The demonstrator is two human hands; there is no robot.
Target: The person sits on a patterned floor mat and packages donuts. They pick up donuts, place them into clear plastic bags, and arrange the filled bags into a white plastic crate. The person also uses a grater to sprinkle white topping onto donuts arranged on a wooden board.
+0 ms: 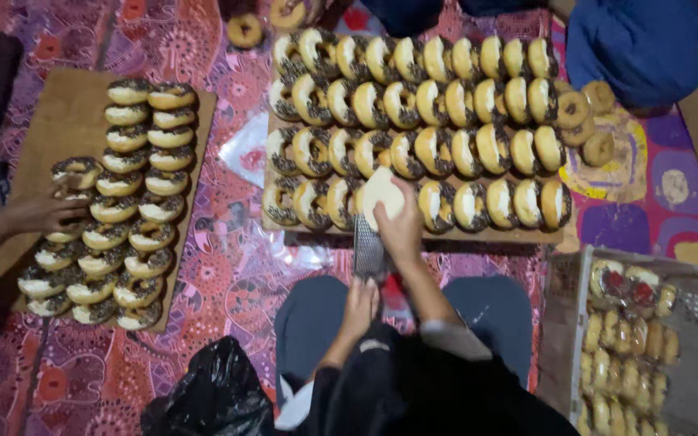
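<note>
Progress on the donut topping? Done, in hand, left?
Done: donuts on the big board already carry dark topping. In hand: right hand rubs a pale block on the grater, left hand steadying it. Left: front-row donuts show no pale shavings.

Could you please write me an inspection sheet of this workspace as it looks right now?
Surface: patterned red and purple mat on the floor.
Job's things: pale block pressed on a metal grater over rows of topped doughnuts on the middle board.
Clutter: black plastic bag; clear plastic sheet; loose doughnut.
Grippers: right hand grips the block; left hand holds the grater's lower end.
Cables: nothing seen.
Surroundings: another person's hand at a second doughnut board on the left; crate of packed doughnuts on the right; blue-clothed person beyond.
</note>
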